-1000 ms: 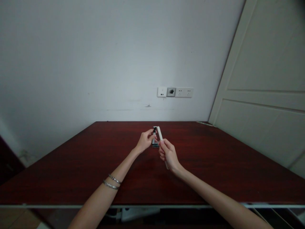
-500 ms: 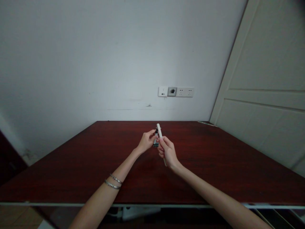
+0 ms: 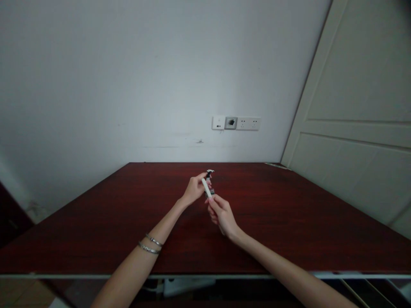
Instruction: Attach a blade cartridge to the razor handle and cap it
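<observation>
Over the middle of the dark red table (image 3: 289,222), my left hand (image 3: 194,189) is closed around a small clear bottle with a black pump top (image 3: 209,174); most of the bottle is hidden behind the fingers. My right hand (image 3: 221,215) sits just in front of it, fingers wrapped round a slim white stick-like thing (image 3: 206,188) whose tip leans left toward the left hand. Two thin bracelets (image 3: 150,245) circle my left wrist.
A white wall stands behind the table with a row of sockets (image 3: 236,123). At the right is a pale panelled door (image 3: 356,128). Under the table's near edge lies a white object (image 3: 186,285).
My right hand has drawn back toward me and lowered the white stick, tilting it from upright beside the pump top to leaning left. My left hand has hardly moved.
</observation>
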Available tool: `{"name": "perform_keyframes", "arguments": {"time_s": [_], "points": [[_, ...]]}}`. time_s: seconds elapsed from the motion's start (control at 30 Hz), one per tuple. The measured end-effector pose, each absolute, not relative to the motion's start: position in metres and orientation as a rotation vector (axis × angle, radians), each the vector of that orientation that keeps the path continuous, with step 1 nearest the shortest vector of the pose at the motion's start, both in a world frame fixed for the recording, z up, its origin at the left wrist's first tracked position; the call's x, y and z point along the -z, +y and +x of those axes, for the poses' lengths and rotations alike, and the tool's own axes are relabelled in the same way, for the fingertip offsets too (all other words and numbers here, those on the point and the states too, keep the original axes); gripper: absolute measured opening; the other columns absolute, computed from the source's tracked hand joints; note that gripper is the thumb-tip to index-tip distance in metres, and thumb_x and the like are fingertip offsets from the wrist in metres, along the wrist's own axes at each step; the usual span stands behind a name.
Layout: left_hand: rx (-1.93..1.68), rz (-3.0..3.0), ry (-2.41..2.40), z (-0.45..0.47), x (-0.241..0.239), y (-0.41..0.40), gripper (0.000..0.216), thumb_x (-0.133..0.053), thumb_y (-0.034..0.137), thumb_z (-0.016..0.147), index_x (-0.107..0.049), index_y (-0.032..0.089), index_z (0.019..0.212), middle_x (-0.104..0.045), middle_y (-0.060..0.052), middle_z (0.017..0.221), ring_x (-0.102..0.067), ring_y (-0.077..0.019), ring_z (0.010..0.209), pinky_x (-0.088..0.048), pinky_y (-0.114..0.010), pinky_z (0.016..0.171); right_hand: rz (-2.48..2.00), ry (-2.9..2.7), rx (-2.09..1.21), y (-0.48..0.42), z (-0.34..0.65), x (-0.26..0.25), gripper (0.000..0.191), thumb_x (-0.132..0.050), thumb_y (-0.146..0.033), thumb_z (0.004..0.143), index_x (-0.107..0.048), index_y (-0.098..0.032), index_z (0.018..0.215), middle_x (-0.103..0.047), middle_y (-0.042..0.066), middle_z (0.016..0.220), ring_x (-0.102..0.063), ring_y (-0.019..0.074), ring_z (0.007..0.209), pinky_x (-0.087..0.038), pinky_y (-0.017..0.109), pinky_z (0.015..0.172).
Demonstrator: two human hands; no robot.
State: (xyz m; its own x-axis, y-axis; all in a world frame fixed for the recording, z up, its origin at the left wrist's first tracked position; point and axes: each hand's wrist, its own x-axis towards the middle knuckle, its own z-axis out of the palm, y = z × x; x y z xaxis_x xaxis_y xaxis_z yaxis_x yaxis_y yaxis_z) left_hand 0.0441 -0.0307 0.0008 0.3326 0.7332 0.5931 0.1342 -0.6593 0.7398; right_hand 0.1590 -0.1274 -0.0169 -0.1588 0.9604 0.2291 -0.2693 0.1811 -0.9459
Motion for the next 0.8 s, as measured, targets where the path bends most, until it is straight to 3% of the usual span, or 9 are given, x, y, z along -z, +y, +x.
{"name": "perform_keyframes", "arguments": {"time_s": [0.2,0.3,0.37,0.47,0.57,0.67,0.8], "points": [[-1.411,2.185,0.814,0.041,-0.006,-0.029,0.018,-0.05,0.019,0.08,-0.062,0.014,0.092,-0.067,-0.005,0.084,-0.062,-0.0153,0.077,-0.048,-0.025,0.074,-0.848,-1.582,-0.868,-0.125,0.197,-0.014,0.033,-0.053,-0.044,0.08,-0.064,-0.015,0.089,-0.045,-0.003,0.056,-0.037,0.007,0.046,-0.027,0.02,0.04],[-1.431,2.24,0.806,0.04,-0.007,-0.028,0.019,-0.05,0.021,0.082,-0.062,0.015,0.094,-0.067,-0.006,0.092,-0.062,-0.0172,0.085,-0.047,-0.028,0.078,-0.895,-1.661,-0.654,-0.115,0.222,-0.025,0.04,-0.051,-0.039,0.082,-0.058,-0.018,0.116,-0.052,-0.003,0.057,-0.045,0.0099,0.05,-0.037,0.021,0.046],[-1.453,2.247,0.824,0.039,-0.006,-0.027,0.019,-0.051,0.021,0.082,-0.062,0.015,0.095,-0.067,-0.007,0.094,-0.062,-0.0181,0.087,-0.047,-0.029,0.08,-0.933,-1.697,-0.511,-0.111,0.23,-0.024,0.043,-0.049,-0.037,0.084,-0.054,-0.02,0.123,-0.059,-0.001,0.06,-0.053,0.0124,0.054,-0.043,0.024,0.054],[-1.483,2.271,0.821,0.037,-0.002,-0.023,0.019,-0.051,0.019,0.081,-0.062,0.014,0.095,-0.067,-0.008,0.097,-0.062,-0.0183,0.09,-0.046,-0.03,0.082,-0.908,-1.827,-0.409,-0.111,0.23,-0.017,0.036,-0.046,-0.033,0.086,-0.06,-0.021,0.117,-0.069,0.005,0.091,-0.063,0.0184,0.078,-0.049,0.031,0.075],[-1.471,2.301,0.799,0.037,0.0,-0.021,0.02,-0.049,0.016,0.081,-0.062,0.015,0.097,-0.067,-0.008,0.097,-0.062,-0.0175,0.09,-0.046,-0.029,0.083,-0.83,-1.944,-0.377,-0.115,0.222,-0.012,0.034,-0.046,-0.03,0.086,-0.061,-0.023,0.116,-0.064,0.005,0.112,-0.06,0.022,0.1,-0.046,0.036,0.089],[-1.486,2.289,0.821,0.037,0.0,-0.022,0.02,-0.05,0.017,0.081,-0.062,0.015,0.097,-0.067,-0.008,0.098,-0.062,-0.018,0.09,-0.046,-0.03,0.084,-0.865,-1.775,-0.283,-0.118,0.216,-0.011,0.036,-0.045,-0.028,0.086,-0.058,-0.023,0.119,-0.061,0.004,0.117,-0.057,0.0229,0.107,-0.044,0.038,0.093],[-1.468,2.287,0.841,0.037,-0.002,-0.022,0.021,-0.048,0.015,0.082,-0.062,0.015,0.097,-0.066,-0.008,0.098,-0.061,-0.0183,0.093,-0.046,-0.03,0.085,-0.862,-1.813,-0.332,-0.12,0.212,-0.008,0.035,-0.047,-0.026,0.085,-0.059,-0.025,0.117,-0.064,0.004,0.111,-0.06,0.0246,0.102,-0.046,0.041,0.09]]}}
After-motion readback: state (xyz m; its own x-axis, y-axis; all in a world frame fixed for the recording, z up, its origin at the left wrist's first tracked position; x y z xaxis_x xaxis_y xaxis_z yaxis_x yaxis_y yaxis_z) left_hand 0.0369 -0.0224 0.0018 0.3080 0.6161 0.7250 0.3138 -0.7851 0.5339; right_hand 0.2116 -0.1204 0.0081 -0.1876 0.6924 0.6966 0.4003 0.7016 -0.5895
